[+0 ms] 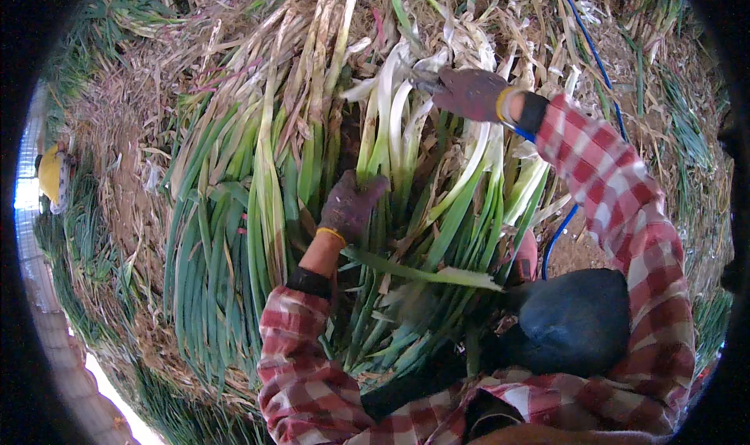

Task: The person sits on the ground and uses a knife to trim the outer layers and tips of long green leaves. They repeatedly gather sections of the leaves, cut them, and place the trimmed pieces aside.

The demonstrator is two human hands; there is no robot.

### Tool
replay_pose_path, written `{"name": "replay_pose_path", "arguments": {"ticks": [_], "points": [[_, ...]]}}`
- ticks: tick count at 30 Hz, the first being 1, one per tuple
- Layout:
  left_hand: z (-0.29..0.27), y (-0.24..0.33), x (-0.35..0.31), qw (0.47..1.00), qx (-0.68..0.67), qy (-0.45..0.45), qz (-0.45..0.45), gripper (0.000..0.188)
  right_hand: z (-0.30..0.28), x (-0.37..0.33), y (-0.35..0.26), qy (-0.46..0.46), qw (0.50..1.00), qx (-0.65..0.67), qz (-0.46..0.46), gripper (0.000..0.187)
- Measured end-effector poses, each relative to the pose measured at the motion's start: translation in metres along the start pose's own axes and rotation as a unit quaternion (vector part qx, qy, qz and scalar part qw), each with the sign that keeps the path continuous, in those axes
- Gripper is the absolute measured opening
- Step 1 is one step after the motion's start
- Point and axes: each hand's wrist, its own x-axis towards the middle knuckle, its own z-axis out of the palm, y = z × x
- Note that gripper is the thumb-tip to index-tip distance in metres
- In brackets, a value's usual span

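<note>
My left hand (pixel 353 207), in a dark purplish glove with a yellow cuff, is closed around the stalks of a few long green onions (pixel 383 136). Their white ends point away from me and their green leaves trail toward my body. Over those white ends, my right hand (pixel 471 95), gloved the same way, is closed on a grey nozzle-like tool (pixel 426 83), largely hidden by the fingers. A bit of blue shows beneath the right wrist. Unpeeled green onions (pixel 269 144) lie in a thick row left of my left hand. More stalks with bright white ends (pixel 488 160) lie to the right.
A blue hose (pixel 591 50) runs along the right side, over ground strewn with dry husks (pixel 117 132). A dark rounded surface (pixel 574 320) is close to my body. More green onion piles (pixel 687 121) lie at the edges. Something yellow (pixel 52 175) shows at far left.
</note>
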Motion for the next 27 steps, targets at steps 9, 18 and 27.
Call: {"name": "replay_pose_path", "arguments": {"ticks": [9,18,27], "points": [[-0.019,0.037,-0.005,0.952,-0.287,0.04,-0.102,0.054,0.025,-0.111,-0.055,-0.018,0.97,0.072,-0.231,0.066],[-0.02,0.01,-0.008,0.978,-0.15,0.084,-0.115,0.066,0.008,-0.043,-0.044,-0.052,0.99,0.1,-0.088,0.055],[-0.012,0.045,-0.014,0.988,-0.057,0.062,-0.131,0.07,-0.002,0.039,0.007,-0.014,1.0,0.017,0.001,0.05]]}}
